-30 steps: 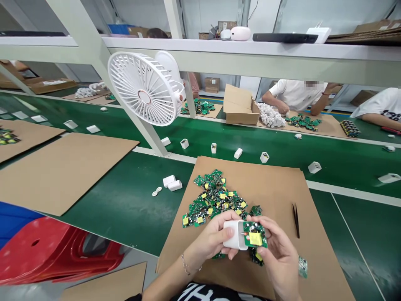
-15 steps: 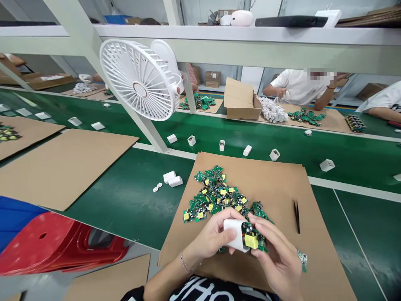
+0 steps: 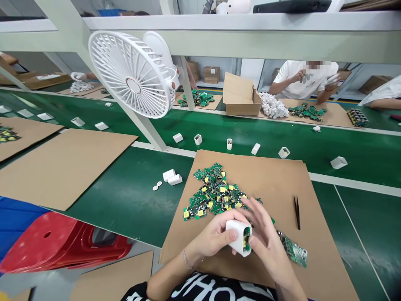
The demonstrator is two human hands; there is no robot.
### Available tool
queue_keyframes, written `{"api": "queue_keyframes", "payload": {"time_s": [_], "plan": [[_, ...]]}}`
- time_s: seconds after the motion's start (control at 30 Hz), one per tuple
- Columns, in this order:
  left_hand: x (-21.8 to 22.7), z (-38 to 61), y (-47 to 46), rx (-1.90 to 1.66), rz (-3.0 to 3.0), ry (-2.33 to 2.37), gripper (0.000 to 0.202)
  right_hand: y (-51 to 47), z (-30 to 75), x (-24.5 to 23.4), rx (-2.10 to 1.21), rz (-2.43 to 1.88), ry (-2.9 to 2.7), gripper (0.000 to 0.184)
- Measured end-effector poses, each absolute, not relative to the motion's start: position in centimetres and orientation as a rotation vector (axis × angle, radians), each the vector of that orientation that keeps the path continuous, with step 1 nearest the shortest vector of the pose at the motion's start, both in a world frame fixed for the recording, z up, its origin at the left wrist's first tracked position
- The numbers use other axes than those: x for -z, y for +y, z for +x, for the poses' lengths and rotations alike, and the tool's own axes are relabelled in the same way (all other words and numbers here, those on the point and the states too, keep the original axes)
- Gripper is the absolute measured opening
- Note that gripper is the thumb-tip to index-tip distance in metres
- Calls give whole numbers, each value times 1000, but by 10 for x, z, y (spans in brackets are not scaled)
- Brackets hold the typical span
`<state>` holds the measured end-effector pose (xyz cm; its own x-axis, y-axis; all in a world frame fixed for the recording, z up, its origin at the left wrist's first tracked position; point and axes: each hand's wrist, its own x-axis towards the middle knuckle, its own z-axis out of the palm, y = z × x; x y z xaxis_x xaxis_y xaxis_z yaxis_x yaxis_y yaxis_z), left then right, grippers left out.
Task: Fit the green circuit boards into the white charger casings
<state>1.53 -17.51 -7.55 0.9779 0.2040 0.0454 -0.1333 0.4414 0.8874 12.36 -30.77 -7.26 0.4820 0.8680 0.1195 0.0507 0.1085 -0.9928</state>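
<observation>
My left hand is closed around a white plastic housing, its opening facing right. Inside that opening sits a green circuit board with a yellow part, mostly hidden by the housing walls. At the opening, my right hand has its thumb against the board's end, while its fingers are stretched out and apart. Beyond my hands lies a pile of green circuit boards with yellow parts. More boards lie beside my right wrist, partly covered by it. All rest on a cardboard sheet.
Black tweezers lie to the right on the cardboard. Two white housings and two small white discs are at left. Several housings stand along the green belt. A white fan hangs from the frame. A co-worker sits opposite.
The circuit board has gone from sticking out of the housing to sitting inside it. My right hand's fingers have let go and spread. The housings on the belt have shifted right.
</observation>
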Motion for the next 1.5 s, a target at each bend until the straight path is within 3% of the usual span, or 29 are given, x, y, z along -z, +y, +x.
{"api": "queue_keyframes", "payload": {"time_s": [0.1, 0.37, 0.43, 0.53, 0.63, 0.83, 1.1, 1.23, 1.3, 1.4, 1.5], "plan": [[79, 15, -176, -234, 1125, 70, 42, -306, 121, 75, -1057, -1256, -816, 60], [84, 18, -170, -272, 980, 186, 40, -296, 139, 71, -1144, -1265, -938, 53], [78, 24, -162, -319, 810, 311, 41, -279, 178, 73, -1016, -1421, -1132, 61], [62, 34, -144, -392, 555, 436, 33, -237, 262, 83, -405, -1979, -1019, 56], [43, 40, -130, -408, 392, 520, 28, -191, 336, 99, -206, -2149, -908, 58], [22, 48, -128, -395, 186, 623, 36, -153, 386, 127, -121, -2315, -911, 39], [20, 51, -127, -349, 118, 587, 37, -189, 367, 121, -219, -2251, -1134, 40], [32, 48, -127, -349, 278, 542, 26, -233, 323, 128, -493, -2082, -1378, 31], [44, 51, -120, -451, 638, 555, 22, -252, 302, 134, -598, -2020, -1443, 31], [63, 73, -92, -635, 1255, 625, 18, -273, 284, 140, -646, -2029, -1443, 31], [76, 119, -49, -660, 1481, 659, 20, -285, 279, 140, -634, -2092, -1403, 30]]}}
